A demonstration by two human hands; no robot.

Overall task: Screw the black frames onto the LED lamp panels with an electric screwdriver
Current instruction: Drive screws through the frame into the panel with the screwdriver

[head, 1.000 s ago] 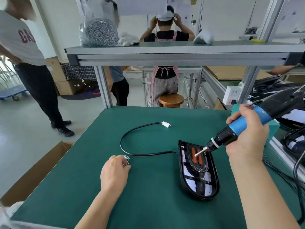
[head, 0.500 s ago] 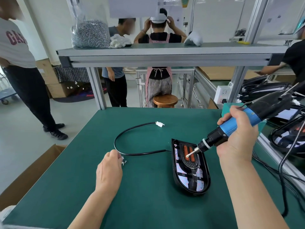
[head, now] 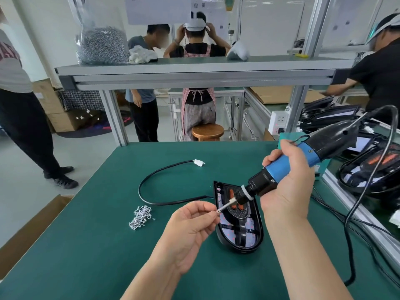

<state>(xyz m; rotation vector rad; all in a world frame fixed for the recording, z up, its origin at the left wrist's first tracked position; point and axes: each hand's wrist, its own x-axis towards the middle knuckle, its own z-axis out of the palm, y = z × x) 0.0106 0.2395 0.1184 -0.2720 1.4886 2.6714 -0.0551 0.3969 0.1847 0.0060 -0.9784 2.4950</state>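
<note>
Far left, a cardboard box (head: pixel 32 230) sits on the floor against the green worktop (head: pixel 86 256).
Overhead shelf (head: pixel 194 68), left end: a clear bag of screws (head: pixel 104 44), with a white cloth (head: pixel 141 54) just beside it.
Loose screw pile (head: pixel 141 217) on the worktop left of centre, apart from both hands.
The black cable (head: pixel 151 176) loops behind the pile. One end runs to the panel's far left corner, the other ends in a white connector (head: pixel 199 163) lying flat.
The left hand (head: pixel 190 226) is at centre. Its fingers (head: pixel 207 210) are narrow, thumb and forefinger pinching a small silver screw (head: pixel 217 211) right at the driver's bit tip. The rest are loosely curled.
LED lamp panel (head: pixel 249 226) lies flat on the worktop just right of the left hand, rounded end toward the person and square end away. The black frame (head: pixel 218 234) is seated round its rim. Orange strips show near the far end.
The electric screwdriver (head: pixel 287 167) is tilted, its bit pointing down-left over the panel's far half. I cannot tell whether the bit clears the panel.
The right hand (head: pixel 287 189) has its fingers (head: pixel 279 156) wrapped round the blue grip and black collar, holding the tool.
The tool's power cord (head: pixel 355 213) leaves the rear and drops down the right side.
Far right: more lamp panels (head: pixel 372 169) are stacked on the neighbouring bench.
</note>
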